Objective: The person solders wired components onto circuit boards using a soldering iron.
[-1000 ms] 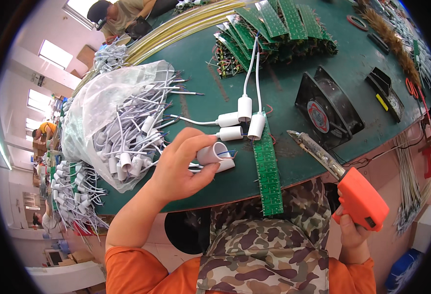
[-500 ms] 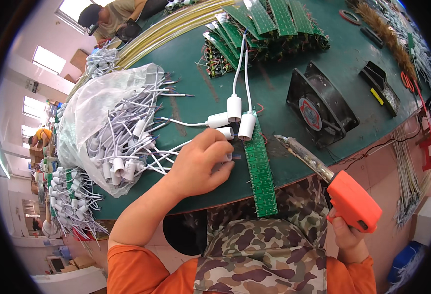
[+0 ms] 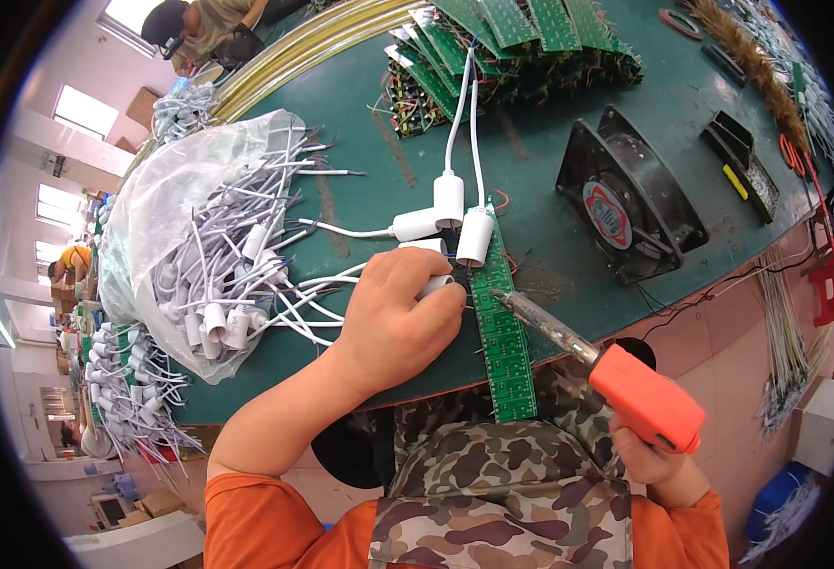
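Tip of my soldering iron [image 3: 540, 322] points left at the white socket [image 3: 433, 284], pinched in my left hand [image 3: 393, 322]; right hand [image 3: 659, 463] grips the handle.

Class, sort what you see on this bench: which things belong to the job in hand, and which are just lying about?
In use:
left hand
white socket
green circuit strip
right hand
orange soldering gun

Lying about:
black fan
bag of wired sockets
stacked circuit boards
brush

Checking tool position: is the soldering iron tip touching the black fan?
No, the soldering iron tip sits on the green strip, apart from the fan.
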Motion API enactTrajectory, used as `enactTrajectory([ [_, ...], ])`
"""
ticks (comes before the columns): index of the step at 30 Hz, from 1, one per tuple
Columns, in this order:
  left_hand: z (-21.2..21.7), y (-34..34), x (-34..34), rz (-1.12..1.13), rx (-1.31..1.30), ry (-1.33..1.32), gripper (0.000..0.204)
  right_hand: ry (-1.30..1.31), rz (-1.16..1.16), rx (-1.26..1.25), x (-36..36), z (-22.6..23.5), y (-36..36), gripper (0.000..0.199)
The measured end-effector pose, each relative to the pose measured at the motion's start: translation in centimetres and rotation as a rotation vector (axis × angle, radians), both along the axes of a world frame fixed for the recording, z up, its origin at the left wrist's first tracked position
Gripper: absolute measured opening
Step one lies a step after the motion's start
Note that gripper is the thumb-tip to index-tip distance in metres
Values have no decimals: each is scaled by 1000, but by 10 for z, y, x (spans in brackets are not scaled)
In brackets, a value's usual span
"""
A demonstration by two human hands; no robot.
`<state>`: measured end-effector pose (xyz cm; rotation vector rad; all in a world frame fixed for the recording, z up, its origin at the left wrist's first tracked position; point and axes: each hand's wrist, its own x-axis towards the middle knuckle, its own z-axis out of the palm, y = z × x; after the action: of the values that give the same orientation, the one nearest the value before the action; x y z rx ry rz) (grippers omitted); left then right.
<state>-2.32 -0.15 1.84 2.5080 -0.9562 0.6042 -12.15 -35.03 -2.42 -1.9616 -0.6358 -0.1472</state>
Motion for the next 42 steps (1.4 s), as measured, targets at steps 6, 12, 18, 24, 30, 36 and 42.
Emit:
enactTrajectory([
  [6, -3, -5, -1, 15, 43, 21, 27, 3, 48, 50, 5, -1, 6, 48],
  [12, -3, -5, 0, 13, 54, 18, 26, 53, 21, 16, 3, -7, 5, 50],
  [18, -3, -6, 0, 19, 63, 24, 25, -71, 58, 15, 18, 4, 16, 52],
  [24, -3, -6, 0, 14, 60, 21, 25, -44, 53, 22, 17, 3, 17, 52],
  [30, -4, -7, 1, 14, 67, 24, 25, -69, 53, 56, 20, 6, 20, 51],
  [36, -3, -6, 1, 12, 70, 34, 26, 24, 69, 20, 9, 3, 7, 49],
  [42, -2, -6, 1, 7, 63, 32, 26, 48, 0, -22, 1, -1, 1, 49],
])
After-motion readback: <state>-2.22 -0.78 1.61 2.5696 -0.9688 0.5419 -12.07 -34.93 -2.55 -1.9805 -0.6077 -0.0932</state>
